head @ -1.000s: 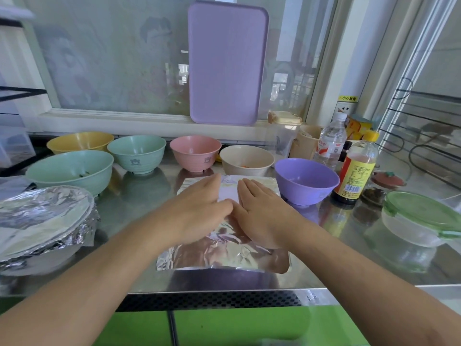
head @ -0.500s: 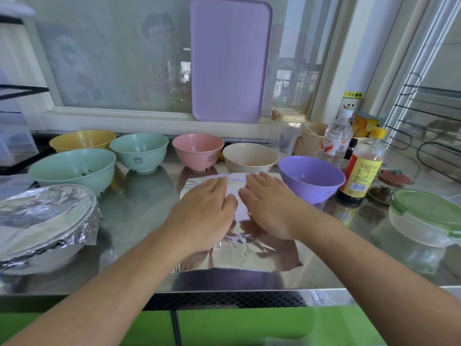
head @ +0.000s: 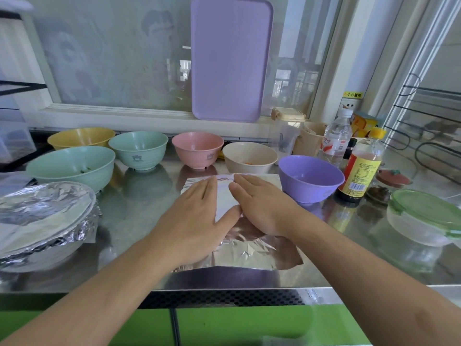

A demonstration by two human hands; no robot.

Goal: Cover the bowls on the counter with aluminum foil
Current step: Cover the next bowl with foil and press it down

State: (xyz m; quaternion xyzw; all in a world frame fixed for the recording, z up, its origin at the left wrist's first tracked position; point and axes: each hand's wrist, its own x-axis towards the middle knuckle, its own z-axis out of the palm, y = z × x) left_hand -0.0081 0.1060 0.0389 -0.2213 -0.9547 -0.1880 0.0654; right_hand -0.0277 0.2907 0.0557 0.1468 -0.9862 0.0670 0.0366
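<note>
**Both hands flat on a foil sheet at the table's front edge**

Nearest the camera, two bare forearms reach in over the steel table (head: 139,221). The left hand (head: 197,221) and the right hand (head: 262,206) lie palm down, side by side, on a sheet of aluminum foil (head: 249,253), fingers straight and pressing it flat; neither grips anything. The thumbs nearly meet, and a strip of foil shows between the hands. The sheet lies flat on the table, its near part wrinkled.

At the left, just beside the table's front, stands a foil-covered bowl (head: 42,221), the foil crimped round its rim. At the right sits a clear container with a green lid (head: 424,218).

Behind the sheet the uncovered bowls stand in a loose row: a large green bowl (head: 71,168) at the left, a yellow bowl (head: 81,137) behind it, then a small green bowl (head: 138,151), a pink bowl (head: 198,149), a beige bowl (head: 249,157) and a purple bowl (head: 310,178), which stands just beside the sheet's far right corner.

Right of the purple bowl are a sauce bottle (head: 361,168) with a yellow cap and a water bottle (head: 335,138). Farthest back, a purple cutting board (head: 230,58) leans upright against the window.
</note>
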